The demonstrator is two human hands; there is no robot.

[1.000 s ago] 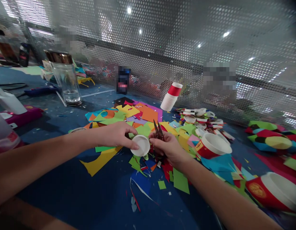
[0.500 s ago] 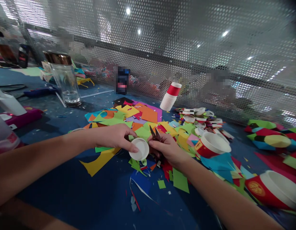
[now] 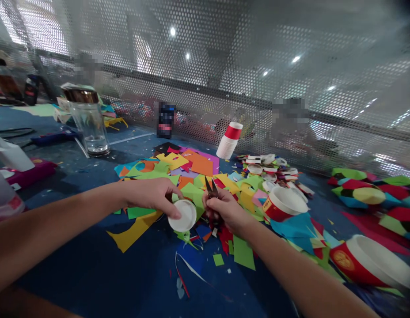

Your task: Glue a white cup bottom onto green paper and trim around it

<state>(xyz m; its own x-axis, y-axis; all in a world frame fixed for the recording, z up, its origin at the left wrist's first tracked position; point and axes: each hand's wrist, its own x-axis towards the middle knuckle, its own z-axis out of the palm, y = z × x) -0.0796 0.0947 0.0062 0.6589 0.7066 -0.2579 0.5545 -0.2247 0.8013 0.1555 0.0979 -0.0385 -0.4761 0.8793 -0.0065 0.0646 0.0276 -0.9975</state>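
Between thumb and fingers, my left hand (image 3: pixel 162 197) pinches a shallow round white paper cup bottom (image 3: pixel 184 216), its hollow side facing me. My right hand (image 3: pixel 226 206), just to the right, is closed around a pair of scissors (image 3: pixel 211 187) with the blades pointing up and slightly parted. The blades stand apart from the cup bottom. Under both hands spreads a heap of cut coloured paper (image 3: pixel 200 163). The scissor handles are mostly hidden in my fingers.
A stack of paper cups (image 3: pixel 229 140) stands behind the paper heap. Cut cup pieces (image 3: pixel 269 170) and red-and-white cups (image 3: pixel 280 207) lie right. Left are a glass bottle (image 3: pixel 92 128) and a purple box (image 3: pixel 32 174). A perforated metal screen (image 3: pixel 205 57) closes off the back.
My left hand has shifted slightly left with the cup bottom, widening its gap from the scissors. The scissor blades look a little more upright. The whole view has tilted slightly.
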